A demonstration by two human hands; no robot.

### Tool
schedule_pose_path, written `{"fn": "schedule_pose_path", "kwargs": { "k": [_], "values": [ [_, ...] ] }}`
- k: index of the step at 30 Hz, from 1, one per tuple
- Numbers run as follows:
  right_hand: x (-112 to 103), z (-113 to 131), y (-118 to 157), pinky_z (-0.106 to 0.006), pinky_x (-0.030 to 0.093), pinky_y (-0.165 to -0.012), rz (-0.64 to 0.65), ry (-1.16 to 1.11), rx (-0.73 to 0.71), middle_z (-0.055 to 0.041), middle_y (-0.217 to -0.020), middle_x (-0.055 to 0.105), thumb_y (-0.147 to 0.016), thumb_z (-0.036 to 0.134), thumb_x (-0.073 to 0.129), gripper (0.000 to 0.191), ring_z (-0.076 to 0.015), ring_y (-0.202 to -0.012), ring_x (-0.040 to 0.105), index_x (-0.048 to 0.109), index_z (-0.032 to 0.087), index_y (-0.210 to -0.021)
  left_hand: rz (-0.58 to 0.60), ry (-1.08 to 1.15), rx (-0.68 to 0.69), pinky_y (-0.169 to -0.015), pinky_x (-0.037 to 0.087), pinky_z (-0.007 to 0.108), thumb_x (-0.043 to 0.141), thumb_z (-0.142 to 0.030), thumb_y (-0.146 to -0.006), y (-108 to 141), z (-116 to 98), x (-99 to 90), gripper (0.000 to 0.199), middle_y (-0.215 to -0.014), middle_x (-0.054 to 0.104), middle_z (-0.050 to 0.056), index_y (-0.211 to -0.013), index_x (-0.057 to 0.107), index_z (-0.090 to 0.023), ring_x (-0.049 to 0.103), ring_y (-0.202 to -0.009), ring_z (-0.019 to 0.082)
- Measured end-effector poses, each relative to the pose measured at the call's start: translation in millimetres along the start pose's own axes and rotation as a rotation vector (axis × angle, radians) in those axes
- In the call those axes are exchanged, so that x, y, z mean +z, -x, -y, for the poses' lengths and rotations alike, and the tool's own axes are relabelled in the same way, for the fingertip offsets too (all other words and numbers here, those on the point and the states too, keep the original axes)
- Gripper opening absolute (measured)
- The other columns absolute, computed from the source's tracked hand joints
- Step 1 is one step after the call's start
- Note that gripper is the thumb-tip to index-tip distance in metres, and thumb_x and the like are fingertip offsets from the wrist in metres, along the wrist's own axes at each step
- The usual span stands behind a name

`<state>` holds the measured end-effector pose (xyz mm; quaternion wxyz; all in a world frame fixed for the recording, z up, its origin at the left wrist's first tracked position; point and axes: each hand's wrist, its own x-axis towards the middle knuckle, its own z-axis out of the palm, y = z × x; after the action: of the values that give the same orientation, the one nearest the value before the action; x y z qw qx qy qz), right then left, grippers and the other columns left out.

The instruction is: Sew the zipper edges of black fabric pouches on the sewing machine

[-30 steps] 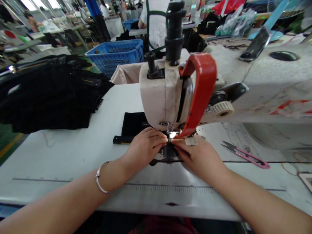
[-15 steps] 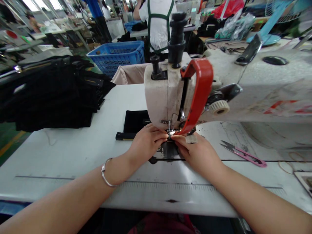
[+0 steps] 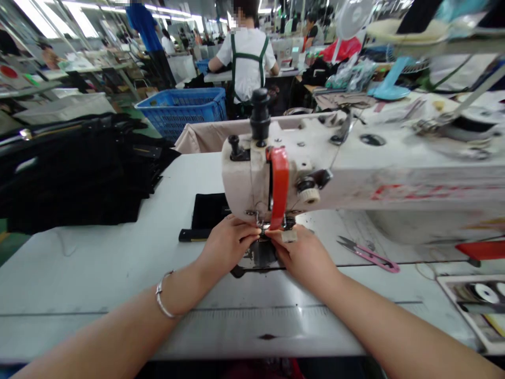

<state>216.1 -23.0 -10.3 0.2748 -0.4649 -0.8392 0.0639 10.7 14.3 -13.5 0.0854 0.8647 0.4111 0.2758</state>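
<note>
**Matt cloth beside glossy worktop**

We see a matt cloth pile (image 3: 79,173) at nine o'clock, a latticed plastic crate (image 3: 185,109) at eleven, scuffed paint on the sewing machine (image 3: 343,184) at three, metal-bladed thread snips (image 3: 370,255) at four, a smooth, glossy tabletop (image 3: 284,289) at six.

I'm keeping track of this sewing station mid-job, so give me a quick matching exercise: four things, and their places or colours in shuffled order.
Things:
1. Left hand
2. Snips
3. Basket
4. Cloth pile

Places, colours:
A. Blue, beyond the table
B. Black, heaped at the table's far left
C. Fingertips under the head of the sewing machine, close to those of the right hand
D. Pink-handled, lying on the table to the right of the right hand

Right pairs: 1-C, 2-D, 3-A, 4-B
</note>
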Motion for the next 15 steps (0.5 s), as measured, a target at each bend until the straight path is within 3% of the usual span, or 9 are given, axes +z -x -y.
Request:
{"fn": "schedule_pose_path", "kwargs": {
  "k": [5, 9, 15],
  "values": [
    [0, 8, -3, -0.027, 0.048, -0.077, 0.050, 0.068, 0.008, -0.0047, -0.097, 0.068, -0.090, 0.011, 0.046, 0.024, -0.0181, -0.088, 0.060, 0.067, 0.021, -0.093, 0.017, -0.063, 0.013, -0.076, 0.059, 0.036, 0.054, -0.037, -0.093, 8, 11, 2.7, 0.024, -0.091, 0.076, 0.002, -0.091, 0.076, -0.027, 0.071, -0.084, 0.022],
    [9, 4, -4, -0.026, 0.047, -0.077, 0.099, 0.105, -0.011, -0.0040, -0.096, 0.067, -0.088, 0.017, 0.052, 0.015, -0.0175, -0.090, 0.060, 0.065, 0.021, -0.093, -0.040, -0.064, 0.072, -0.076, 0.060, 0.037, 0.044, -0.051, -0.095, 11, 22, 10.7, 0.038, -0.093, 0.076, 0.000, -0.088, 0.076, -0.031, 0.071, -0.083, 0.023],
    [15, 2, -1, -0.026, 0.049, -0.081, 0.081, 0.097, 0.016, -0.0038, -0.101, 0.067, -0.083, 0.016, 0.055, 0.016, -0.0183, -0.094, 0.060, 0.063, 0.020, -0.096, -0.045, -0.076, 0.034, -0.077, 0.060, 0.037, 0.045, -0.052, -0.094, 9, 20, 12.2, 0.039, -0.091, 0.076, 0.002, -0.088, 0.076, -0.029, 0.071, -0.082, 0.024]
  ]
}}
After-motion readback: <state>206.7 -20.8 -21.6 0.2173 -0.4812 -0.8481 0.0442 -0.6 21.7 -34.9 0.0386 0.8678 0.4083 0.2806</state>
